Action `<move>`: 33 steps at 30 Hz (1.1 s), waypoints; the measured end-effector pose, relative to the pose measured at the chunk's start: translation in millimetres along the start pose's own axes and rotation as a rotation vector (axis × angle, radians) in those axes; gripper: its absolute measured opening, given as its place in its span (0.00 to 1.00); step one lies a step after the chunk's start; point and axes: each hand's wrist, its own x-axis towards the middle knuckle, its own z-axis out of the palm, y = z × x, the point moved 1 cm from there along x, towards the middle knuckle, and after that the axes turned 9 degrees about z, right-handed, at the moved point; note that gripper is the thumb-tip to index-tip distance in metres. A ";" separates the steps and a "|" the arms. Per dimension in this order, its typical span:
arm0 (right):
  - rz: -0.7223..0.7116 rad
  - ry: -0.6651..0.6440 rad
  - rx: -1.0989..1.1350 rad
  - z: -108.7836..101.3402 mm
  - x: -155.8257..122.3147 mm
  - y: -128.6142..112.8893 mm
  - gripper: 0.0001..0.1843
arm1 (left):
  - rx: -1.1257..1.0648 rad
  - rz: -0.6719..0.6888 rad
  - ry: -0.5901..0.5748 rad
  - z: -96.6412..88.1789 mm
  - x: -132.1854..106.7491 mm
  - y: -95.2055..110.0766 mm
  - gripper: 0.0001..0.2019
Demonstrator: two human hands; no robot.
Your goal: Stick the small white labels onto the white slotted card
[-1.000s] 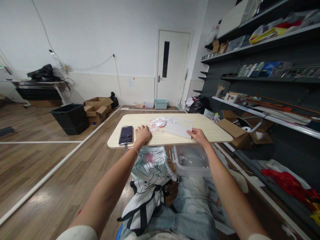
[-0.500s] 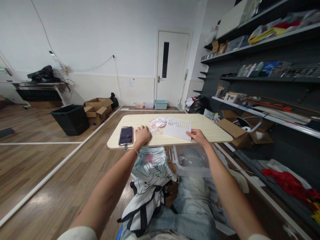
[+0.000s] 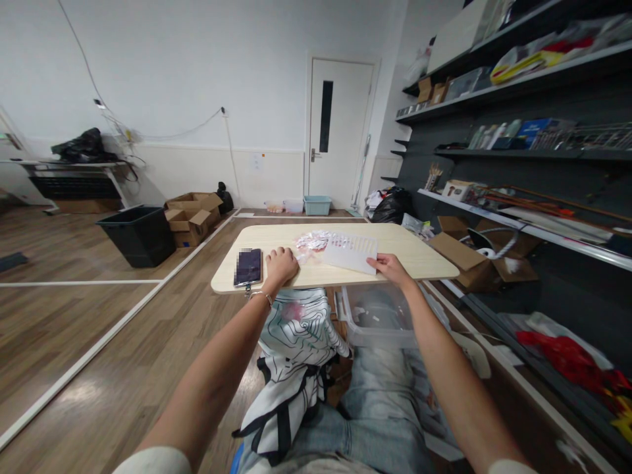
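Observation:
My right hand (image 3: 388,266) pinches the lower right corner of a white sheet (image 3: 349,255) between thumb and fingers. A row of slots runs along the sheet's far edge. Just beyond its left side lies a heap of small white and reddish pieces (image 3: 314,241), too small to make out singly. My left hand (image 3: 281,264) rests palm down on the light wooden table (image 3: 415,253), its fingers slightly bent and holding nothing that shows. Left of that hand lies a dark phone (image 3: 248,266), partly pixelated.
Below the table's near edge, a clear plastic box (image 3: 378,319) with a few small pieces sits by my lap, beside a white-and-black patterned cloth (image 3: 299,329). A black bin (image 3: 138,236) and cardboard boxes (image 3: 190,220) stand left. Loaded shelves (image 3: 523,155) line the right wall.
The view has shifted very slightly. Both hands, the sheet and the heap keep nearly the same places.

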 end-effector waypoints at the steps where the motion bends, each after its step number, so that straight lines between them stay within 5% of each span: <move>1: 0.006 -0.006 -0.009 0.1 -0.2 0.2 0.31 | 0.000 0.000 0.001 0.1 0.1 0.0 0.24; 33: -0.012 0.030 -0.008 5.8 -3.7 -1.4 0.34 | -0.004 -0.005 -0.003 -2.4 -3.2 0.9 0.23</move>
